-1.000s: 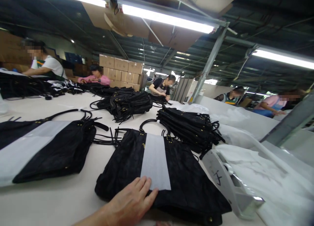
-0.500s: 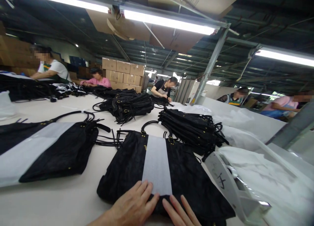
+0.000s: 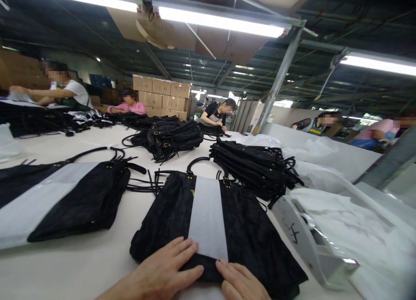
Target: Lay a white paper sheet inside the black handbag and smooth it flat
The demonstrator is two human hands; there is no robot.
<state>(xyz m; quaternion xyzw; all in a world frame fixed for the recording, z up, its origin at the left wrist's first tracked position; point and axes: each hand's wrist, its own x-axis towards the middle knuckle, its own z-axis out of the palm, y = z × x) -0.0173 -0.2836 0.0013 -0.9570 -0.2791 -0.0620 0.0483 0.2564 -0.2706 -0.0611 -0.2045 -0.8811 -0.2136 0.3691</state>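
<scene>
At the near edge of the surface [image 3: 81,265]: both hands lie flat on a black bag [image 3: 169,222], side by side at its bottom hem.
Left hand [image 3: 159,272]: fingers spread and laid flat, palm down on the dark fabric, fingertips just touching the lower left corner of the white strip [image 3: 208,222].
Right hand [image 3: 240,282]: fingers together and flat, tips resting at the strip's lower right corner; nothing is pinched by either hand.
Black bag: lies flat near the near edge, its handles [image 3: 204,163] pointing toward the far side, the white strip running down its middle from handles to hem.
Second bag [image 3: 81,200]: flat toward the left edge, with its own pale band across it.
Stacks of bags [image 3: 256,170]: one pile just beyond the handles to the right, another [image 3: 169,139] further back toward the middle.
White plastic sheets [image 3: 351,230]: heaped along the right edge, beside a pale tape dispenser [image 3: 302,239].
Other people [image 3: 217,113]: seated around the far edge, bent over more black bags.
</scene>
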